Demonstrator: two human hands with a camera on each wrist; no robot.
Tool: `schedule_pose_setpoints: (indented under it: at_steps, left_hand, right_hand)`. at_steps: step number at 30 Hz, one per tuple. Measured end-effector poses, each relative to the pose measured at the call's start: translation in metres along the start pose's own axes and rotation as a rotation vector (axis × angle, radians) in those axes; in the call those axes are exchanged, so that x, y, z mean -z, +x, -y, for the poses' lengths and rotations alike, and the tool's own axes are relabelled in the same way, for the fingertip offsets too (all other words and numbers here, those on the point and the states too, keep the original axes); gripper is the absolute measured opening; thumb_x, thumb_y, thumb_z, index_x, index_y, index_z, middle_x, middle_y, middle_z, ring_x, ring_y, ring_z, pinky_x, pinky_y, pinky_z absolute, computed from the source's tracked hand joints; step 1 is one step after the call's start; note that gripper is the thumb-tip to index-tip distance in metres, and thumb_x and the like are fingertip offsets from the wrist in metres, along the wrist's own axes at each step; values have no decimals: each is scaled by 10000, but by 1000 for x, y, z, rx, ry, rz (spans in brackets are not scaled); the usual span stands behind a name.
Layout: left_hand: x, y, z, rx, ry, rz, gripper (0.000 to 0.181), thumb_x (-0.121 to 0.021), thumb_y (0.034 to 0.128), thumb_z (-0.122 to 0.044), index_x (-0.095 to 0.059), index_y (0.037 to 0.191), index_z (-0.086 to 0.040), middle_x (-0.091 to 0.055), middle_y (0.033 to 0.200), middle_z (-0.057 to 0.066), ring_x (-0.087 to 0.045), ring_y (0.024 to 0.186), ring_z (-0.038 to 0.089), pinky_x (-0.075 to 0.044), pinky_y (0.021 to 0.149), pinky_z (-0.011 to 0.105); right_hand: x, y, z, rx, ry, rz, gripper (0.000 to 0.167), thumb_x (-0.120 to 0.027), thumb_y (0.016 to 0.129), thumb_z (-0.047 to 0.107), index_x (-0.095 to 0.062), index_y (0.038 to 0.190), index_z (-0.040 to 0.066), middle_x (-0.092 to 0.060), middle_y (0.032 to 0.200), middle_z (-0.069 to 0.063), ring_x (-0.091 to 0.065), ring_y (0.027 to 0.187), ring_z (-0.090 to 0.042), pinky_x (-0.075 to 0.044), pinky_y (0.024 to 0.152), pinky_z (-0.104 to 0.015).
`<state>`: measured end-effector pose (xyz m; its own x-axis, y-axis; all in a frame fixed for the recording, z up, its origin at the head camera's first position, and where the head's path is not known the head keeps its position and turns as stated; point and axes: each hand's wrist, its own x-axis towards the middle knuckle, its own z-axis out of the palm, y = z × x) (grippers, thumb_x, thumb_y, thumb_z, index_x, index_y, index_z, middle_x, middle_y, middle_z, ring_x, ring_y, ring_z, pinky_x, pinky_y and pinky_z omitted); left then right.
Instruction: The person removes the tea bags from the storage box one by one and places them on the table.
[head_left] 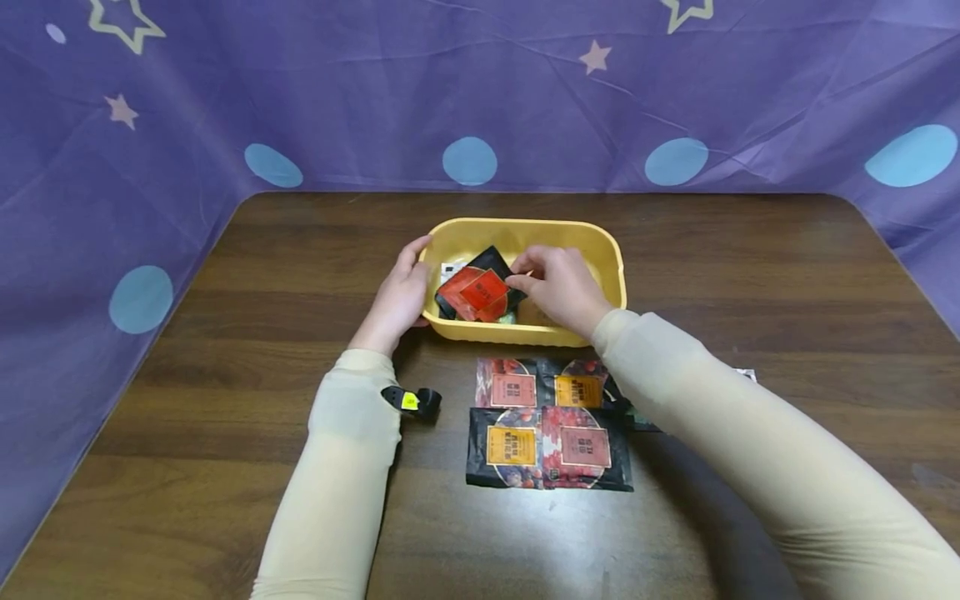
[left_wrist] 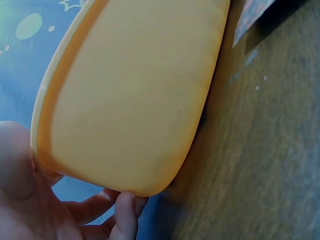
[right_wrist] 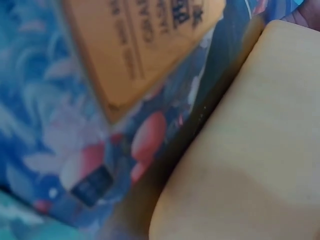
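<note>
A yellow plastic bin [head_left: 525, 333] stands on the table, with several flat packets inside. My left hand [head_left: 397, 296] grips its left end; in the left wrist view, the fingers of that left hand [left_wrist: 75, 215] curl against the bin's end wall [left_wrist: 125, 125]. My right hand [head_left: 562, 287] reaches into the bin and pinches the right edge of a black sachet with a red label [head_left: 483, 289], which lies tilted over other packets. A white packet [head_left: 450, 270] shows partly beneath it. The right wrist view does not show the right hand's fingers.
In front of the bin lie sachets in rows: pink-labelled [head_left: 513, 390] and orange-labelled [head_left: 577, 390] behind, orange-labelled [head_left: 512, 446] and pink-labelled [head_left: 585, 447] nearer. My right forearm partly covers a greenish packet [head_left: 645, 423]. A purple cloth [head_left: 375, 100] hangs behind the wooden table [head_left: 225, 467].
</note>
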<state>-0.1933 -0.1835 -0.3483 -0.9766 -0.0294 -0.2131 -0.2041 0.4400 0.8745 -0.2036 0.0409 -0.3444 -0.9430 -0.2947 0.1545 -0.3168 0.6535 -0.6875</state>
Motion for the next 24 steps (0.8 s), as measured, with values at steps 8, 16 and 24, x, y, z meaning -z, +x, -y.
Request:
schedule_pose_setpoints:
  at_steps: [8,16,24]
  left_hand:
    - [-1,1,1,-27,1,-6,508,-287,1051,-288,-265,1555,-345,-431,1475,171,-552,883,273,-528,588,328]
    - [0,1,0,-40,5,-9,510,-291,1050,-277,-269,1557,-329,-426,1482,180,-558,866,283,-523,574,330]
    - [3,2,2,-14,5,3,509,-281,1052,-284,-262,1557,-344,-390,1521,148,-562,922,292,-531,615,347]
  right_hand:
    - [15,-16,6,103,53,-67,91,-710,910,122,-688,936,38,-725,876,-108,-607,716,-194,-485,668,-288]
    - [35,-37,3,87,131,-144,143,-716,904,100,-643,1003,27,-759,932,-132,-677,667,-265,-486,589,-222]
    - [48,-60,-6,86,215,-213,218,-733,878,59,-587,1028,-2,-750,919,-152,-659,594,-122,-545,588,-226]
